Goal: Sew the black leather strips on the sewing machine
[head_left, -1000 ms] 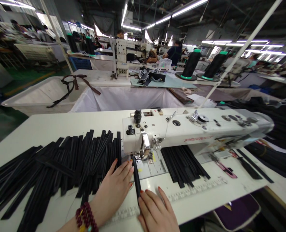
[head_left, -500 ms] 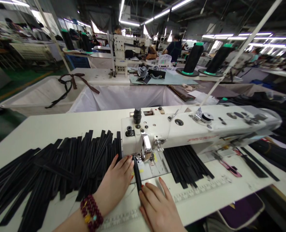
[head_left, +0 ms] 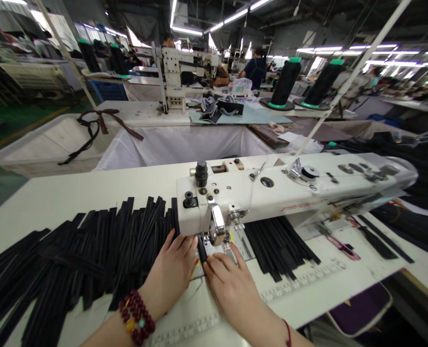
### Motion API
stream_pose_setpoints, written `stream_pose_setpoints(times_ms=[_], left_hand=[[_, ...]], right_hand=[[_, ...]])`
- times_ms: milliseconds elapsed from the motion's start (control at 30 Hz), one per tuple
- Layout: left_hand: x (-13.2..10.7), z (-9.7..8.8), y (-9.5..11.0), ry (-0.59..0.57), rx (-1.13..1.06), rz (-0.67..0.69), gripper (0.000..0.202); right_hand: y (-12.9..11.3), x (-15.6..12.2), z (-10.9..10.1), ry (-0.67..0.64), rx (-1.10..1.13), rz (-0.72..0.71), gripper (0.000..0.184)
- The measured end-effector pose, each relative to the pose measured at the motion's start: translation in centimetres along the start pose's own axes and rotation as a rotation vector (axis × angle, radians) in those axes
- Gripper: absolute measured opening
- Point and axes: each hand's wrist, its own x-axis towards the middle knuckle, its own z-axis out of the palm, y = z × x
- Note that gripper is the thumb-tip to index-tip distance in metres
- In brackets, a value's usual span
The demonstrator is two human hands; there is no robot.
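A narrow black strip [head_left: 202, 250] runs under the presser-foot area of a white sewing machine [head_left: 214, 197]. My left hand [head_left: 172, 270], with a beaded bracelet at the wrist, presses its fingertips against the strip's left side close to the needle. From the near side, my right hand [head_left: 232, 284] grips the strip's near end, thumb and fingers against it; its index finger reaches out near the presser foot. To the left lies a loose pile of black strips [head_left: 101, 250]. Beyond the needle, under the machine arm, several more black strips [head_left: 279, 246] lie side by side.
Pink-handled thread snips [head_left: 344, 248] lie on the right of the white table [head_left: 69, 193]. A printed ruler scale [head_left: 293, 284] runs along its front. Cloth-lined bins [head_left: 170, 144] stand behind, with thread cones [head_left: 285, 84] and another sewing machine [head_left: 174, 79] farther back. A person [head_left: 255, 70] is in the background.
My right hand has moved forward toward the needle along with the strip, so less of the strip shows on the near side. My left hand stays beside the needle. The view has shifted slightly.
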Motion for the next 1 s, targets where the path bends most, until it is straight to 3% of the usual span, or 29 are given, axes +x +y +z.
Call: stream_pose_setpoints(times_ms=[400, 600, 833, 1000], left_hand=[[0.3, -0.1, -0.4, 0.044, 0.013, 0.024, 0.03], [0.3, 0.2, -0.3, 0.028, 0.036, 0.022, 0.021], [0.3, 0.4, -0.1, 0.049, 0.022, -0.009, 0.023], [0.3, 0.2, 0.1, 0.057, 0.017, -0.026, 0.023]], right_hand=[[1.4, 3.3, 1.5, -0.001, -0.159, 0.004, 0.019], [1.3, 3.9, 2.0, 0.008, -0.194, 0.02, 0.023], [-0.1, 1.0, -0.8, 0.024, -0.089, 0.063, 0.021], [-1.4, -2.3, -1.6, 0.162, 0.03, 0.039, 0.028]])
